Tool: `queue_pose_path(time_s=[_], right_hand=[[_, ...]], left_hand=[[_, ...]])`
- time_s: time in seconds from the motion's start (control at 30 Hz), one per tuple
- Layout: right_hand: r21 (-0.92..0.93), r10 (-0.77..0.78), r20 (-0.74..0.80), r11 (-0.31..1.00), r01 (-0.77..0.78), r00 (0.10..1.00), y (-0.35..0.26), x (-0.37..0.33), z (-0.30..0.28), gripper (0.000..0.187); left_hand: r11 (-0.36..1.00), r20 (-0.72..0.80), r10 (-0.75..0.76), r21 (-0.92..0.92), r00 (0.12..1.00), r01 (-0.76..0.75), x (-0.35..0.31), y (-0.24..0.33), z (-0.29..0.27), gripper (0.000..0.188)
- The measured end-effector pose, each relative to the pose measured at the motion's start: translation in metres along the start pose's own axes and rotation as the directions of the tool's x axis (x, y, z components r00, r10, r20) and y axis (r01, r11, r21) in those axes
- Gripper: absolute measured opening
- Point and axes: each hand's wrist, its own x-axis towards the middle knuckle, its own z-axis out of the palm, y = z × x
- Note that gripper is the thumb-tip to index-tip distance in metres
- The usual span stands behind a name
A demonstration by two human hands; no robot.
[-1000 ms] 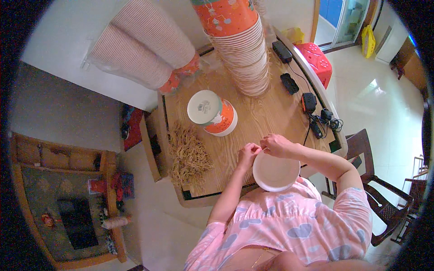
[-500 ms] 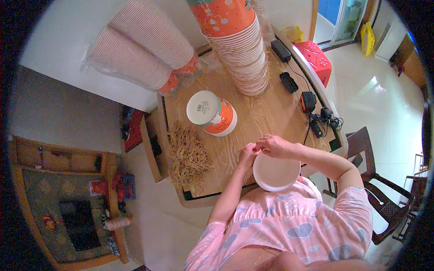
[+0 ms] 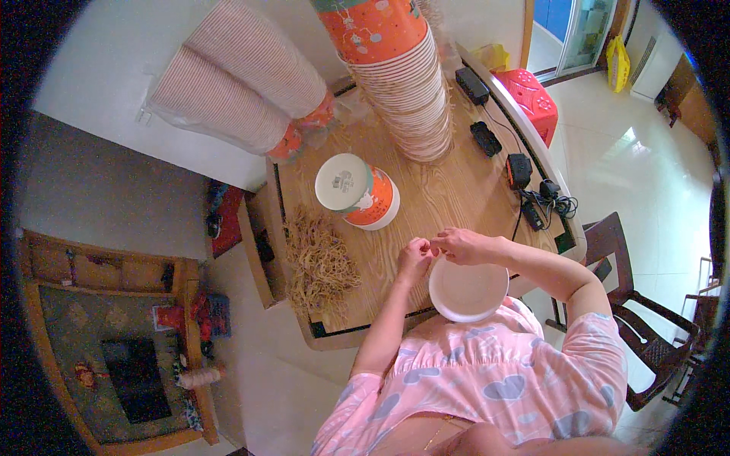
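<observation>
My left hand [image 3: 415,257] and my right hand [image 3: 462,246] meet at the far left rim of a white paper tub [image 3: 469,295], with its open mouth facing up at the table's near edge. Both are closed in a pinch, the fingertips almost touching. What lies between them is too small to make out. My right wrist passes over the tub's rim. To the left lies a tangled pile of tan twine [image 3: 323,266]. Beyond it an upside-down paper tub [image 3: 357,191], orange and green with a white base, rests on the wooden table [image 3: 414,204].
A tall stack of nested paper tubs [image 3: 403,91] with strands hanging along it stands at the far side. Two bagged stacks [image 3: 236,83] lean at the far left. Black adapters and cables [image 3: 536,201] line the right edge, near a red stool [image 3: 528,99] and a dark chair [image 3: 635,319].
My left hand has shifted slightly up and left. The white tub has moved a little to the right; my right hand stays nearly in place.
</observation>
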Motion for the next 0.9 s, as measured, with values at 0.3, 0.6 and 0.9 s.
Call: queue_pose_path(time_s=[0.3,0.6,0.9], right_hand=[[0.098,-0.073,-0.010,0.993,0.073,0.997,-0.009,0.002,-0.012,0.027],[-0.078,0.266,-0.322,0.949,-0.305,0.909,0.011,0.001,-0.033,0.017],[-0.261,-0.160,-0.366,0.963,0.064,0.917,0.024,0.047,-0.029,0.013]], left_hand=[[0.971,-0.036,-0.089,-0.227,0.995,0.078,-0.008,-0.018,0.000,0.015],[0.915,0.202,-0.137,-0.351,0.970,0.202,-0.061,0.110,-0.084,0.010],[0.728,0.415,-0.167,-0.560,0.895,0.396,-0.094,0.107,-0.058,0.017]])
